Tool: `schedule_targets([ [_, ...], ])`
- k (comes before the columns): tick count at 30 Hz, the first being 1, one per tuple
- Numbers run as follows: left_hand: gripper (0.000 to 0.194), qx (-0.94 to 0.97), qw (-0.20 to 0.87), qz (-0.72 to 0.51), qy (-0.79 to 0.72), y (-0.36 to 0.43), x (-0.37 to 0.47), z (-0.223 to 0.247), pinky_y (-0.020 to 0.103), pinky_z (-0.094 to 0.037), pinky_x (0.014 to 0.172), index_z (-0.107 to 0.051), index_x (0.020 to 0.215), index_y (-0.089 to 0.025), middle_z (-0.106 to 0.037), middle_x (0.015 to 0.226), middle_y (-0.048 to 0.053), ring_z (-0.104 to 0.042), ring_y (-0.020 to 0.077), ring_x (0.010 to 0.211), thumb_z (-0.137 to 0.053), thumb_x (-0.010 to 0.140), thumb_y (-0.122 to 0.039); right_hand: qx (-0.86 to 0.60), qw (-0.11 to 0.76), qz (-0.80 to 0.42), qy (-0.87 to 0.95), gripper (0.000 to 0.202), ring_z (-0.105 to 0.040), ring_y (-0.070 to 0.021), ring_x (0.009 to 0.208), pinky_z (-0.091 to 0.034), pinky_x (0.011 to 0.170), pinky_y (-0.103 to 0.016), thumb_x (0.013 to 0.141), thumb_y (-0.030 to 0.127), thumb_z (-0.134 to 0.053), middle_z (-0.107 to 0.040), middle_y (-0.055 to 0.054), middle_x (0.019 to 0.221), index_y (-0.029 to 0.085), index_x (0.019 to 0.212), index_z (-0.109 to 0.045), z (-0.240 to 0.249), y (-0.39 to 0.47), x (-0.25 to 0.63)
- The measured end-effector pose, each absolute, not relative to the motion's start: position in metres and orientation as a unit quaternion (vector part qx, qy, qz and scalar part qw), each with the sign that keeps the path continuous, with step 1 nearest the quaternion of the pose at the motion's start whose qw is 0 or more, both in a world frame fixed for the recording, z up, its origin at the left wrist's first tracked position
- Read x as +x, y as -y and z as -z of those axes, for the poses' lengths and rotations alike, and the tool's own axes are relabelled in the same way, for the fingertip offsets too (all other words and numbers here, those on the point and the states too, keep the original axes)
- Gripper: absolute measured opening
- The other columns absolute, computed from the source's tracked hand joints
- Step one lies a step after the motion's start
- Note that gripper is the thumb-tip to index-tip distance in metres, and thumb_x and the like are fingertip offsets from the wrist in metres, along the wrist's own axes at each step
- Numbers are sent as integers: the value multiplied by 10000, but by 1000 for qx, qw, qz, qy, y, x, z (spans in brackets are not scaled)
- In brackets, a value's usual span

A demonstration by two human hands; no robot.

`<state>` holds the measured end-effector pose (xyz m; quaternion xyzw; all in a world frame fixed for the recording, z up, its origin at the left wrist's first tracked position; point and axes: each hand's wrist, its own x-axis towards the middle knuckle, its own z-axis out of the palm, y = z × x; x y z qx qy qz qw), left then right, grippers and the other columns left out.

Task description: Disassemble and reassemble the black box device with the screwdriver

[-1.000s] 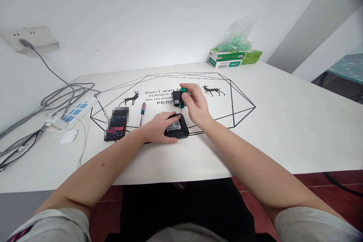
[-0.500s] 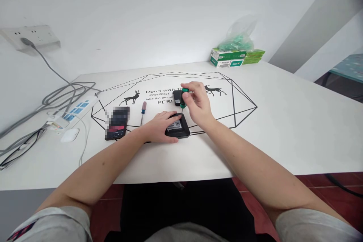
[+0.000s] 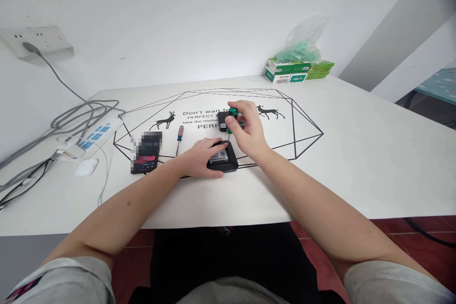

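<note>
A black box-shaped device [image 3: 230,160] with a white label lies on the white table. My left hand [image 3: 201,157] grips its left side, thumb at the near edge and fingers over the far part. My right hand [image 3: 247,128] is closed round the green handle of a screwdriver [image 3: 229,131], held upright. Its shaft points down at the device's far edge, close to my left fingertips; the tip itself is too small to make out. Behind the screwdriver sits a second black object [image 3: 222,120], partly hidden by the right hand.
To the left lie a second screwdriver [image 3: 180,134], a phone [image 3: 147,153], a white case [image 3: 86,167], a power strip [image 3: 98,137] and coiled grey cables [image 3: 76,116]. Green and white boxes [image 3: 288,67] under a plastic bag [image 3: 302,45] stand at the back right.
The fingers of my right hand have shifted slightly on the screwdriver handle. My left hand stays on the device. The whole view has moved a little.
</note>
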<state>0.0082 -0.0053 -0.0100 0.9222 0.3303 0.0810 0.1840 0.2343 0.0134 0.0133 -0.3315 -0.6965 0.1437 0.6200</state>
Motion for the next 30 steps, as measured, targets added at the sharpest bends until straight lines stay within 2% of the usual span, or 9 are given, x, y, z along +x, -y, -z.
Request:
schedule_targets([
  [2,1021,923,184,-78,-330,5,8,10,664,-261,1360,-405,1760,-213,-319,1826,215,-321,464,1663,-762,924,-675,-349,615,-109,699,415,-644,-286,1077,-647,887,-520,941,505,-788,-625,-78,1160,330,1310,-719,-14,-15,235],
  [5,1016,923,185,-77,-329,5,8,10,662,-259,1362,-410,1758,-220,-325,1824,211,-317,462,1667,-757,924,-686,-354,606,-114,703,460,-637,-259,976,-646,875,-513,927,413,-796,-627,-57,1109,349,1370,-687,-12,-16,235],
  [8,1006,923,183,-82,-328,5,7,10,666,-280,1352,-412,1757,-257,-342,1821,189,-346,465,1650,-756,921,-698,-335,615,-163,695,502,-686,-257,1037,-651,917,-499,989,356,-684,-687,-65,1212,360,1484,-598,-9,-15,234],
  [11,1007,923,181,-83,-331,5,8,11,667,-290,1348,-414,1756,-259,-343,1820,186,-357,471,1641,-760,917,-696,-317,613,-190,698,412,-705,-266,1135,-650,961,-501,1044,346,-584,-707,-79,1313,346,1455,-617,-9,-14,233],
  [17,1001,923,184,-86,-326,5,8,11,678,-266,1354,-416,1751,-247,-338,1821,203,-332,473,1657,-764,919,-682,-356,593,-122,712,511,-647,-248,980,-651,829,-473,887,405,-829,-632,-61,1169,325,1366,-670,-13,-15,234],
  [20,1001,922,187,-83,-329,6,8,10,667,-274,1355,-415,1753,-240,-336,1821,204,-331,469,1658,-758,922,-682,-352,596,-155,705,507,-661,-231,936,-650,839,-474,921,323,-746,-654,-46,1141,329,1412,-619,-11,-13,234],
  [24,1002,922,188,-84,-328,6,8,9,682,-295,1340,-422,1752,-243,-344,1816,205,-358,481,1637,-761,915,-677,-326,601,-198,702,461,-708,-258,1088,-657,918,-496,984,286,-605,-704,-75,1270,328,1443,-593,-11,-11,232],
  [26,991,923,188,-88,-324,5,8,9,694,-296,1336,-427,1748,-257,-354,1814,196,-366,486,1630,-763,913,-672,-332,596,-182,708,435,-700,-270,1120,-660,909,-492,980,333,-644,-699,-87,1294,316,1414,-617,-13,-11,232],
  [30,985,923,189,-88,-324,5,8,9,670,-276,1351,-422,1750,-267,-351,1818,184,-350,465,1645,-764,918,-668,-357,585,-135,716,520,-671,-256,994,-657,797,-466,886,359,-781,-672,-73,1190,310,1383,-637,-14,-12,232],
])
